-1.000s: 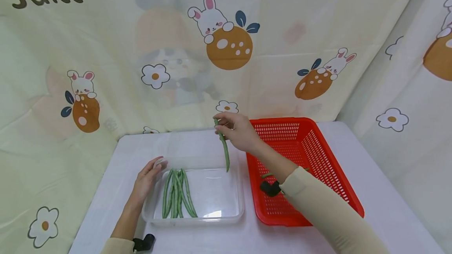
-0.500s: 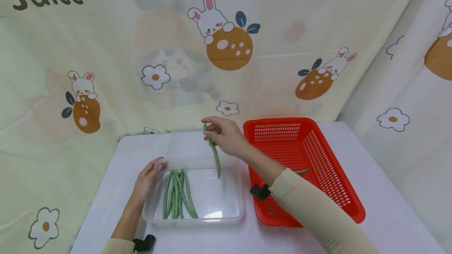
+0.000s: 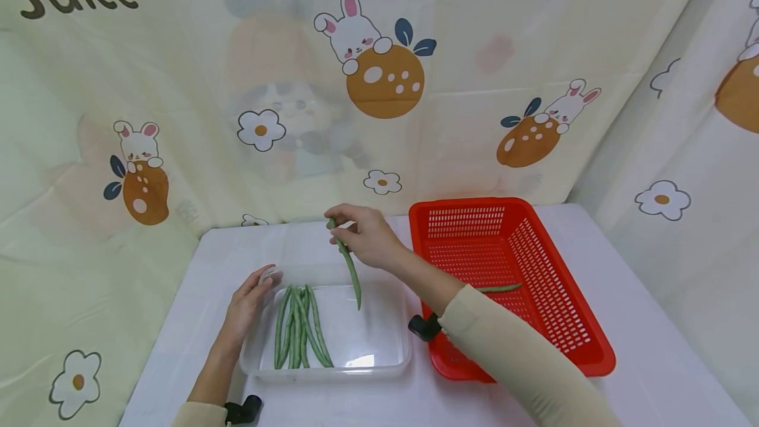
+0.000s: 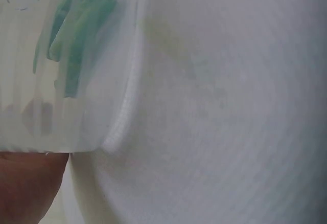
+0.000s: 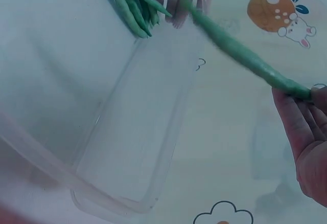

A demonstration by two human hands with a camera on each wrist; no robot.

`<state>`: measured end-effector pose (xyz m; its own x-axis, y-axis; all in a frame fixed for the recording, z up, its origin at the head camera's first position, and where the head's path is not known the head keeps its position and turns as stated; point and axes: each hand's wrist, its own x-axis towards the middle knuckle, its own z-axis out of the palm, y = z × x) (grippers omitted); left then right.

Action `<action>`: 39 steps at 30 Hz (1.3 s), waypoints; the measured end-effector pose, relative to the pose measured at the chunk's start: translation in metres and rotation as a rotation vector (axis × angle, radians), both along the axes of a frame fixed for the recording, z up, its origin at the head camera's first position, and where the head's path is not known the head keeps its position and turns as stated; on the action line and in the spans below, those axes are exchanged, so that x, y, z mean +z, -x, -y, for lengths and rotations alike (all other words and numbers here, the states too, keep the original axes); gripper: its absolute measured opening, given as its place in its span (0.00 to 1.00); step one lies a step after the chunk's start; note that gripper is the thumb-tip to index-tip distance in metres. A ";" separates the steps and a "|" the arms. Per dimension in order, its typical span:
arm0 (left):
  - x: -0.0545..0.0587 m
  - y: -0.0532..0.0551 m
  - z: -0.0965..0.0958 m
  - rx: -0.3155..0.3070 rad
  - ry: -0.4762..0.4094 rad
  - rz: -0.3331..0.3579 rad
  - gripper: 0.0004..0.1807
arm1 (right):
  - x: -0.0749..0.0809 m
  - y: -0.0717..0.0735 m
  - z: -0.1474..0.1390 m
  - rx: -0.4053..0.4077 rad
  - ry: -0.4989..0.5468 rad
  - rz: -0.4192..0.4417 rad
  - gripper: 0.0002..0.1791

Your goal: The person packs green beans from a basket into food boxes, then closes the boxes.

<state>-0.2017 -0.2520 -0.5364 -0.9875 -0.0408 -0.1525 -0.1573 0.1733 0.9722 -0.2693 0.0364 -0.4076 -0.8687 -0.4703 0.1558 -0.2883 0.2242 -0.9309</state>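
Observation:
My right hand (image 3: 367, 237) pinches one end of a green bean (image 3: 351, 275), which hangs down over the clear plastic box (image 3: 379, 370). In the right wrist view the same bean (image 5: 240, 55) slants away from the fingertips, its far end blurred. Several green beans (image 3: 296, 331) lie side by side in the left part of the box. At the box's far left corner my left hand (image 3: 246, 302) grips the rim. The left wrist view shows part of that hand (image 4: 30, 185) against the cloudy box wall, with beans (image 4: 76, 40) visible through it.
A red perforated basket (image 3: 572, 295) stands to the right of the box, with a green bean (image 3: 501, 288) in it, partly hidden by the right forearm. Both stand on a white-covered table (image 3: 314, 242). A printed curtain (image 3: 462, 137) hangs behind.
My right hand has moved left and slightly nearer, carrying the pinched bean from the box's right side toward its middle. More of the bean in the basket shows. My left hand stays put.

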 end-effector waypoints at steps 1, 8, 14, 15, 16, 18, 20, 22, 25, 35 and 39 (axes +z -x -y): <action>0.000 0.000 0.000 0.001 0.000 0.000 0.28 | 0.000 -0.001 0.001 0.002 -0.002 -0.001 0.17; 0.000 0.000 0.000 0.000 0.008 0.000 0.27 | -0.002 -0.004 0.011 0.024 -0.008 0.010 0.16; 0.001 0.002 0.000 0.011 0.003 0.007 0.27 | -0.006 -0.006 0.021 0.047 0.022 0.038 0.16; 0.001 0.002 0.000 0.012 0.003 0.008 0.26 | -0.006 -0.006 0.022 0.050 0.026 0.040 0.15; 0.001 0.002 0.000 0.010 0.006 0.011 0.26 | -0.007 -0.006 0.024 0.052 0.028 0.038 0.15; 0.001 0.003 0.000 0.007 0.011 0.014 0.27 | -0.009 -0.005 0.027 0.057 0.033 0.032 0.14; 0.001 0.003 0.000 0.006 0.012 0.017 0.27 | -0.011 -0.005 0.029 0.061 0.033 0.025 0.13; 0.001 0.003 0.000 0.008 0.010 0.021 0.27 | -0.013 -0.005 0.031 0.061 0.026 0.018 0.12; 0.001 0.003 0.000 0.008 0.006 0.024 0.27 | -0.018 -0.006 0.034 0.061 -0.001 0.007 0.12; 0.000 0.003 -0.001 0.013 0.002 0.016 0.27 | -0.033 -0.008 0.042 0.081 -0.081 -0.022 0.12; 0.000 0.004 0.000 0.020 -0.004 0.034 0.27 | -0.035 -0.009 0.046 0.083 -0.092 -0.039 0.12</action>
